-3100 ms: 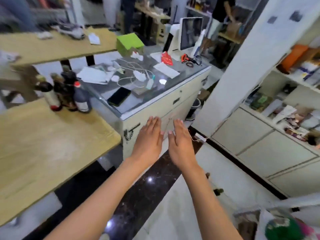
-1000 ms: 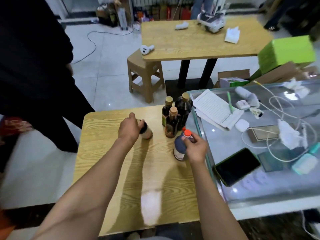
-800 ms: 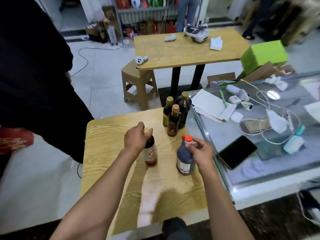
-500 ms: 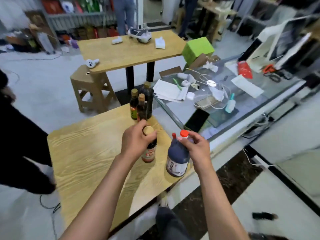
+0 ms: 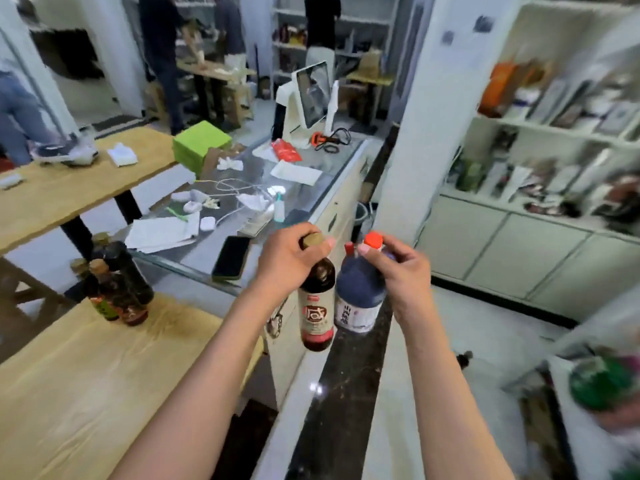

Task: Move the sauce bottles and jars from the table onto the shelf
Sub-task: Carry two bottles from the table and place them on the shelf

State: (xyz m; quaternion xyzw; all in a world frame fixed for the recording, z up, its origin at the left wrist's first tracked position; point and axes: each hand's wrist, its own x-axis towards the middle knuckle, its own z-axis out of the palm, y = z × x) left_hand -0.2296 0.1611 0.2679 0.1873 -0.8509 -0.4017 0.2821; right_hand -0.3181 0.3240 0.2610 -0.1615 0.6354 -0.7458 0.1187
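Note:
My left hand point(image 5: 287, 258) grips the neck of a slim dark sauce bottle point(image 5: 317, 306) with a red-and-white label and a gold cap. My right hand point(image 5: 401, 268) holds a squat dark-blue bottle point(image 5: 358, 299) by its neck, just under the orange cap. Both bottles hang in the air side by side over the floor, off the wooden table point(image 5: 86, 382). Three dark bottles point(image 5: 117, 285) still stand together at the table's far edge. The white shelf point(image 5: 554, 133) with packed goods is at the right.
A glass-topped counter point(image 5: 249, 202) with papers, cables, a phone point(image 5: 231, 256) and a screen stands ahead. A white pillar point(image 5: 415, 126) rises between counter and shelf. Cupboard doors point(image 5: 512, 258) sit below the shelf. People stand at the back; a second wooden table point(image 5: 69, 181) is at left.
Both bottles have been lifted off the table and carried right, past its edge. My view has swung from the table toward the counter, pillar and shelf.

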